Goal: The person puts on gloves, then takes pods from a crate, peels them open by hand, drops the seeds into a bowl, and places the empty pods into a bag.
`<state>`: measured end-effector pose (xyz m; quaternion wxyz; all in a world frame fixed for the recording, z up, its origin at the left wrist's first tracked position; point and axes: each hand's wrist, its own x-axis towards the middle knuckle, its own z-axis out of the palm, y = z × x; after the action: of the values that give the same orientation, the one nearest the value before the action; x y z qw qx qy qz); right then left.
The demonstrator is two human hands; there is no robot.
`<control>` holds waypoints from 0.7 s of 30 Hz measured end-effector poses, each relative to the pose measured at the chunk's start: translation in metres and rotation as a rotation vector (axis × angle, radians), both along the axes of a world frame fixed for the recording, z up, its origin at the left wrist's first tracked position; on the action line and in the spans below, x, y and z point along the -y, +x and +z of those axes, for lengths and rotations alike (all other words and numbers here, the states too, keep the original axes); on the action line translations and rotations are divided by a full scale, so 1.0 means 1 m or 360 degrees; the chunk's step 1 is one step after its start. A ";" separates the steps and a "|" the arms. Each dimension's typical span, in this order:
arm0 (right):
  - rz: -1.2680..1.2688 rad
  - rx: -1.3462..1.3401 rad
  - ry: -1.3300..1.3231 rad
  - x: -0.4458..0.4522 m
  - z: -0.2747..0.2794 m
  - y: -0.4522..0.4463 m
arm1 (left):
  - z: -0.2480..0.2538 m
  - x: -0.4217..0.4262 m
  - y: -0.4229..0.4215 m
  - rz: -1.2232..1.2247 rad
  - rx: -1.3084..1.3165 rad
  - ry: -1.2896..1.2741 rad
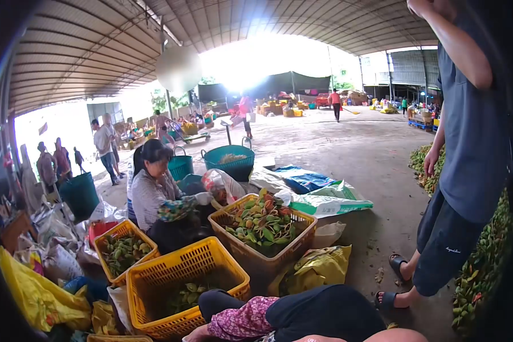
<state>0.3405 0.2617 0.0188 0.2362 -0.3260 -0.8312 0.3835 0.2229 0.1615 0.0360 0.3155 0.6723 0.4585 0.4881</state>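
Note:
Neither of my hands can be made out. Bare skin (398, 336) shows at the bottom edge, but I cannot tell which body part it is. Close in front, a person in dark clothing (330, 312) bends low, with a pink floral sleeve (245, 321) reaching left beside a yellow crate (188, 256). Some green produce (188, 296) lies at the bottom of that crate. Behind it, another crate (268, 259) is heaped with green and reddish pod-like produce (265, 219). A smaller yellow crate (121, 280) on the left holds similar produce.
A seated person (157, 196) wearing gloves works behind the crates. Someone stands at right (467, 142) beside a long produce pile (479, 273). A yellow sack (319, 271), flattened green-and-white bags (332, 199), a teal basket (228, 165) and left-side sacks (43, 293) lie around.

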 end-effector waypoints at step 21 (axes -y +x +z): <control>0.0722 -0.0730 -0.0938 0.010 -0.016 -0.069 | 0.016 0.025 -0.002 -0.0224 -0.0296 0.0209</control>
<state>0.2716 0.2513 0.0026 0.2213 -0.0952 -0.6628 0.7090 0.2210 0.1360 0.0524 0.2603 0.7644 0.4046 0.4292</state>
